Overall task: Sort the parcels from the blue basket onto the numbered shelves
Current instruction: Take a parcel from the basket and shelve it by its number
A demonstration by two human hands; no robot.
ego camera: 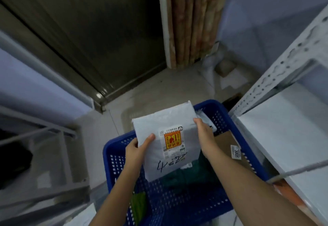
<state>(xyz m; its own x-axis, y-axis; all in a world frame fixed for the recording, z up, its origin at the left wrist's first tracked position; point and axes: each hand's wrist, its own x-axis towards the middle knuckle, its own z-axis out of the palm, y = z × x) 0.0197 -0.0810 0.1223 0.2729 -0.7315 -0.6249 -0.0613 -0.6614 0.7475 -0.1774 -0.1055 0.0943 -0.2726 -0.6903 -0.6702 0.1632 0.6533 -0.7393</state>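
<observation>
two bare forearms come up from the near edge, one on the left and one on the right. no sleeve shows on either; both are uncovered from the near edge to the wrist. the left hand and the right hand are bare too, with no glove, ring, watch or band on them. the nails that show are short and plain. the picture is soft, so finer marks cannot be told.

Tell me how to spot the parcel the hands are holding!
Find the blue basket on the floor. Above it, the left hand and right hand hold a flat white parcel. Only it has a red-and-yellow sticker and black handwriting.
</observation>
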